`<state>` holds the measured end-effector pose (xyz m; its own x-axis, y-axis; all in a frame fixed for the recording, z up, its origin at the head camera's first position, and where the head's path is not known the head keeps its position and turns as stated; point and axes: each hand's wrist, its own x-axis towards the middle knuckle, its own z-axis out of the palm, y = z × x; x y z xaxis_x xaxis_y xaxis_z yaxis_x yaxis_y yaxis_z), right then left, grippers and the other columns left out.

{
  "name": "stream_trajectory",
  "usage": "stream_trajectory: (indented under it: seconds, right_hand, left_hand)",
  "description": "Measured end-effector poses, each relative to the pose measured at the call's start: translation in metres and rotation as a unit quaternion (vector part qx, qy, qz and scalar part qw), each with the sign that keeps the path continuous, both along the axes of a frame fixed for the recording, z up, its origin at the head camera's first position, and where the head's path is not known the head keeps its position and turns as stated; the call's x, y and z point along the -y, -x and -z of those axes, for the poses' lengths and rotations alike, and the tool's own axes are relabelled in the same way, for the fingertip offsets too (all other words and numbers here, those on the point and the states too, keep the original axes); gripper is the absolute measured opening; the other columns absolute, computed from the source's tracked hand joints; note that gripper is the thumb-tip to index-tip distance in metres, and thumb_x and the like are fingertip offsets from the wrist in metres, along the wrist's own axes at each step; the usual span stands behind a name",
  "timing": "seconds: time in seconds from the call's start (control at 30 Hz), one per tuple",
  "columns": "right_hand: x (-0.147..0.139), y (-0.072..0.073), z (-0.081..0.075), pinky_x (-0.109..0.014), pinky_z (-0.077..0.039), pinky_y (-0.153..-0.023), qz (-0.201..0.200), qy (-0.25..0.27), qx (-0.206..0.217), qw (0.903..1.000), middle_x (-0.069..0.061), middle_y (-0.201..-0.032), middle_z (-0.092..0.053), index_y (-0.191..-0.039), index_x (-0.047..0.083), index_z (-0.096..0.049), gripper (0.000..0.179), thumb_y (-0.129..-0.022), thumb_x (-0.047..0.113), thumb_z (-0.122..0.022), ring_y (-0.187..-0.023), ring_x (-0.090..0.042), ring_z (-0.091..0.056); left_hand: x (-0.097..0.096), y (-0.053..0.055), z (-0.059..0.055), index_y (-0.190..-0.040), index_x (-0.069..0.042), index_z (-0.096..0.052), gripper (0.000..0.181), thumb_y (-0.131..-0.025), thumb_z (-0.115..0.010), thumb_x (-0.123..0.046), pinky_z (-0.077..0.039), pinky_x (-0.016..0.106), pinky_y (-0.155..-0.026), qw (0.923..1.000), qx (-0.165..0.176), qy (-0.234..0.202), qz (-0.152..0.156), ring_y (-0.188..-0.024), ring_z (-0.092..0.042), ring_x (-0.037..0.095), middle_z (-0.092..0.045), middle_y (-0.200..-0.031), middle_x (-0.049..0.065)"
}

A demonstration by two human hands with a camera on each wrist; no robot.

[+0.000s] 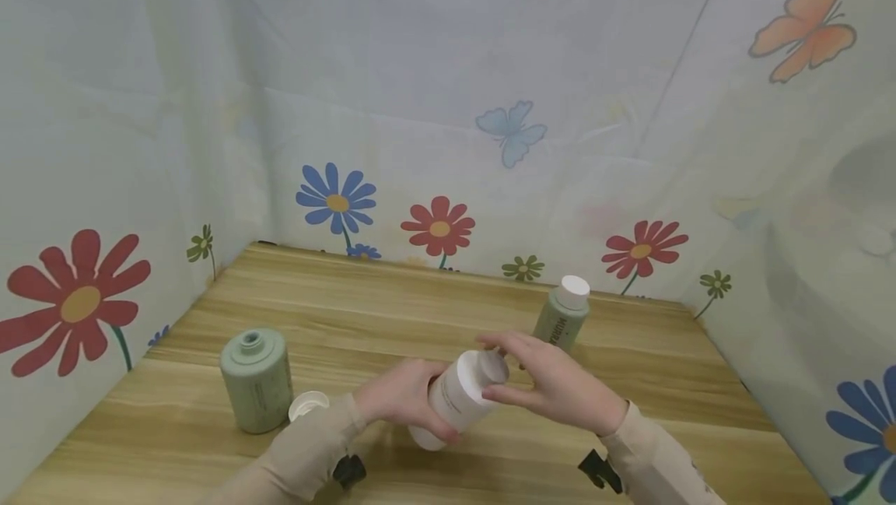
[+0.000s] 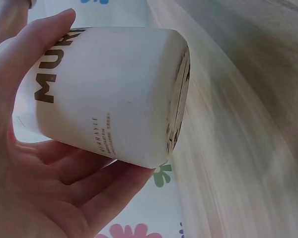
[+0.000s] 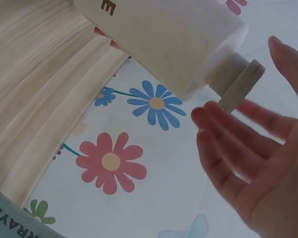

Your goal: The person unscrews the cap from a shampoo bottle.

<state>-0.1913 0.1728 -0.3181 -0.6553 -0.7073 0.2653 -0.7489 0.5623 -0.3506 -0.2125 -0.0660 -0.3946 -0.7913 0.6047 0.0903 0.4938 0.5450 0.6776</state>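
Observation:
A white bottle (image 1: 458, 396) with dark lettering is tilted over the table, its cap end up to the right. My left hand (image 1: 409, 396) grips its body; in the left wrist view the thumb (image 2: 44, 37) lies over one side and the fingers (image 2: 109, 193) run beneath the other. My right hand (image 1: 560, 388) is at the bottle's cap (image 3: 241, 85), a pale disc on a short neck. In the right wrist view the right thumb stands apart from the cap, while the fingertips (image 3: 211, 116) are right at its lower edge.
An uncapped green bottle (image 1: 255, 384) stands at the left, with a white cap (image 1: 308, 405) lying next to it. Behind my right hand stands another green bottle (image 1: 562, 318) with a white cap. Flower-printed cloth (image 1: 420, 139) walls the wooden table (image 1: 392, 310).

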Motion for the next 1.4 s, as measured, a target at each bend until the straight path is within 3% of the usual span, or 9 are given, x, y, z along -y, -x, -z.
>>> stream_trajectory:
  seconds: [0.13, 0.3, 0.53, 0.77, 0.93, 1.1, 1.27, 1.4]
  right_hand:
    - [0.0011, 0.0001, -0.0008, -0.024, -0.053, -0.077, 0.025, -0.006, -0.031, 0.9992, 0.009, -0.104, -0.068, -0.125, 0.017, -0.059, 0.047, -0.089, 0.047, -0.064, -0.088, -0.002, -0.061]
    - [0.0038, -0.0005, -0.002, -0.02, -0.053, -0.074, 0.016, -0.023, -0.059, 0.9979, 0.011, -0.1, -0.069, -0.115, 0.019, -0.063, 0.034, -0.089, 0.04, -0.068, -0.084, 0.002, -0.059]
    - [0.0026, 0.0001, -0.0022, -0.027, -0.055, -0.084, -0.051, -0.044, -0.064, 0.9957, 0.002, -0.114, -0.068, -0.119, 0.014, -0.062, 0.037, -0.085, 0.017, -0.074, -0.1, -0.009, -0.064]
    - [0.0015, -0.0001, -0.0007, -0.027, -0.055, -0.088, -0.099, -0.033, -0.045, 0.9935, 0.0, -0.119, -0.064, -0.122, 0.012, -0.06, 0.042, -0.083, 0.006, -0.074, -0.107, -0.014, -0.063]
    - [0.0023, -0.0018, -0.0006, -0.028, -0.054, -0.09, -0.054, -0.024, -0.017, 0.9981, 0.003, -0.123, -0.063, -0.126, 0.015, -0.058, 0.044, -0.087, 0.025, -0.073, -0.11, -0.011, -0.061]
    - [0.0025, -0.0015, 0.0007, -0.022, -0.054, -0.078, 0.0, -0.007, -0.027, 0.9996, 0.008, -0.112, -0.068, -0.122, 0.018, -0.06, 0.044, -0.087, 0.044, -0.069, -0.092, -0.002, -0.062]
    - [0.0017, -0.0002, 0.0011, -0.018, -0.052, -0.071, -0.01, -0.009, -0.024, 0.9996, 0.008, -0.102, -0.069, -0.116, 0.017, -0.064, 0.035, -0.088, 0.036, -0.071, -0.082, -0.002, -0.061]
    - [0.0009, -0.0013, 0.0006, -0.021, -0.054, -0.078, -0.031, -0.03, -0.023, 0.9988, 0.006, -0.109, -0.068, -0.12, 0.016, -0.063, 0.036, -0.087, 0.026, -0.073, -0.09, -0.003, -0.061]
  left_hand:
    - [0.001, -0.0004, -0.0016, -0.104, -0.016, -0.066, 0.055, -0.058, -0.09, -0.036, -0.05, 0.021, -0.07, 0.9999, 0.01, -0.001, 0.003, -0.078, -0.059, -0.001, -0.07, -0.093, -0.007]
    - [0.0029, -0.0013, -0.0014, -0.105, -0.016, -0.066, 0.054, -0.059, -0.09, -0.033, -0.05, 0.021, -0.071, 0.9998, 0.016, -0.01, 0.011, -0.079, -0.06, -0.001, -0.07, -0.095, -0.006]
    - [0.0049, -0.001, 0.0011, -0.105, -0.016, -0.066, 0.055, -0.058, -0.09, -0.032, -0.05, 0.02, -0.072, 0.9999, 0.012, 0.001, 0.012, -0.081, -0.06, -0.001, -0.071, -0.096, -0.005]
    - [0.0054, -0.0027, 0.0002, -0.1, -0.014, -0.066, 0.052, -0.057, -0.09, -0.031, -0.049, 0.019, -0.069, 0.9998, 0.005, 0.017, 0.005, -0.076, -0.059, -0.002, -0.071, -0.092, -0.005]
    - [0.0054, -0.0036, -0.0012, -0.099, -0.014, -0.066, 0.052, -0.057, -0.09, -0.033, -0.049, 0.019, -0.068, 0.9998, 0.006, 0.018, 0.003, -0.075, -0.059, -0.002, -0.07, -0.09, -0.006]
    - [0.0052, -0.004, -0.0023, -0.098, -0.014, -0.066, 0.052, -0.056, -0.09, -0.035, -0.049, 0.019, -0.067, 0.9998, 0.008, 0.016, 0.004, -0.074, -0.058, -0.002, -0.07, -0.089, -0.006]
    - [0.0058, -0.0045, -0.0009, -0.098, -0.015, -0.066, 0.051, -0.056, -0.09, -0.034, -0.049, 0.019, -0.068, 0.9998, 0.002, 0.019, 0.006, -0.074, -0.058, -0.002, -0.07, -0.089, -0.006]
    - [0.0064, -0.005, 0.0011, -0.096, -0.017, -0.066, 0.05, -0.056, -0.09, -0.035, -0.049, 0.018, -0.067, 0.9996, -0.008, 0.027, 0.007, -0.073, -0.057, -0.003, -0.069, -0.087, -0.008]
